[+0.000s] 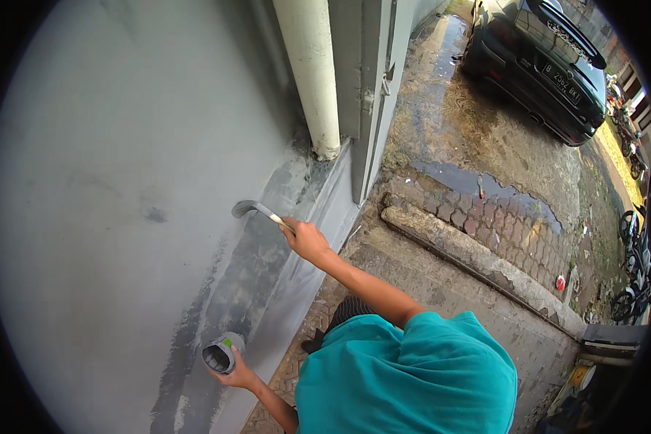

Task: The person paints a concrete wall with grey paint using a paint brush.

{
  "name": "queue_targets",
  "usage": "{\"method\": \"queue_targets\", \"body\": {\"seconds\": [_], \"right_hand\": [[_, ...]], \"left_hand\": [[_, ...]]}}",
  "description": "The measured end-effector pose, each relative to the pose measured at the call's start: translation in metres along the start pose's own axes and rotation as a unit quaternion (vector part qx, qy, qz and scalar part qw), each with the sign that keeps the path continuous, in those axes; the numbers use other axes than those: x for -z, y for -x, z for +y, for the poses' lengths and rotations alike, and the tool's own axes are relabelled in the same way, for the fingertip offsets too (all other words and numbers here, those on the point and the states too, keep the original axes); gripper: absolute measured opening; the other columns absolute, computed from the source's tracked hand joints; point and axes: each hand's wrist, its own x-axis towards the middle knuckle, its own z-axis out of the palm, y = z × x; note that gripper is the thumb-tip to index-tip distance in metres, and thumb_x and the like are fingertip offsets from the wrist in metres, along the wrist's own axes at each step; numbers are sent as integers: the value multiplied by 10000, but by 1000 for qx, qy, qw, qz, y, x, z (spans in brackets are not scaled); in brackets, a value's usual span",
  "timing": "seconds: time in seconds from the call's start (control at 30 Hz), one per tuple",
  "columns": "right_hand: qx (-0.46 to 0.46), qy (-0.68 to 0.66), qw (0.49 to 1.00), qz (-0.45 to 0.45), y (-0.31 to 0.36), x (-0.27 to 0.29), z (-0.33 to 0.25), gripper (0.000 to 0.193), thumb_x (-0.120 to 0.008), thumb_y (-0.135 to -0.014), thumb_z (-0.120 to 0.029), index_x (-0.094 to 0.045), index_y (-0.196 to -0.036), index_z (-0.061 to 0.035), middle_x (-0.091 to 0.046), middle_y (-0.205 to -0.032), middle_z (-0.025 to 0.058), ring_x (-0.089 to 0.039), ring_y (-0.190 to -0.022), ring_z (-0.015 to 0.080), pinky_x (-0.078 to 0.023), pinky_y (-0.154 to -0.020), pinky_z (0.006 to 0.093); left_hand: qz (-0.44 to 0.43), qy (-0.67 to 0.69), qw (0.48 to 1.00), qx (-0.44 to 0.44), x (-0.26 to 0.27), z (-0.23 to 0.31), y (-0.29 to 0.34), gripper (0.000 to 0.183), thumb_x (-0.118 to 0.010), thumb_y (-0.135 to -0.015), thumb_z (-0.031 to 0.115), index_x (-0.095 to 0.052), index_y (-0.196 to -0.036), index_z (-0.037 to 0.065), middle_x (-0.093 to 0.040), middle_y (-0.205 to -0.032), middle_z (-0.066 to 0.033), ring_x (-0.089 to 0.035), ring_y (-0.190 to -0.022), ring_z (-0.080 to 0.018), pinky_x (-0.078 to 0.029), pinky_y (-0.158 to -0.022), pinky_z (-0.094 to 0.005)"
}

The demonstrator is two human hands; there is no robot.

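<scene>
My right hand (307,240) grips the pale handle of a paintbrush (260,210). The grey, curved head of the brush is at the wall (108,123); whether it touches the surface I cannot tell. Lower down, my left hand (236,375) is wrapped round a grey-smeared paint container (228,347) with a bright green patch on its side. Its open mouth faces up and shows a dark inside. Along the wall's lower part runs a band of darker grey paint (246,267) with ragged, streaky edges.
A cream pipe (307,72) comes down ahead, beside a grey metal door frame (369,94). To the right, a raised concrete kerb (477,253) crosses the ground near a puddle (499,189). A black car (539,69) and several motorbikes (636,260) stand farther off.
</scene>
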Motion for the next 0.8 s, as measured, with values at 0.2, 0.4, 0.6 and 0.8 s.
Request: {"method": "queue_targets", "body": {"seconds": [0.2, 0.4, 0.6, 0.8], "right_hand": [[-65, -77, 985, 139, -66, 56, 34, 383, -503, -959, -211, -501, -1327, -105, -617, -788, 285, -598, -768, 479, -457, -687, 549], [-32, -195, 978, 70, -63, 23, 20, 436, -536, -932, -137, -456, -1342, -12, -601, -726, 302, -616, -688, 461, -467, -627, 512], [-30, -243, 967, -70, -5, 12, 9, 444, -549, -930, -143, -455, -1342, -8, -609, -737, 286, -625, -681, 438, -470, -627, 499], [-56, -242, 968, -19, -8, 37, 24, 423, -527, -948, -173, -467, -1345, -39, -606, -734, 264, -614, -701, 434, -461, -639, 497]], "left_hand": [[-30, -28, 998, -56, -67, 72, 25, 616, -827, -697, 77, -550, -1216, -108, -615, -1197, -207, -629, -1045, -252, -504, -921, -365], [-117, -22, 988, -96, -113, 94, 43, 659, -830, -671, 43, -527, -1240, -94, -594, -1216, -202, -614, -1067, -260, -500, -923, -384], [-138, -35, 986, -92, -138, 116, 47, 639, -826, -670, 35, -535, -1224, -94, -599, -1200, -201, -616, -1049, -255, -503, -915, -379], [-151, -59, 985, -66, -125, 109, 49, 679, -848, -637, 74, -537, -1217, -93, -595, -1203, -208, -614, -1053, -274, -492, -927, -383]]}}
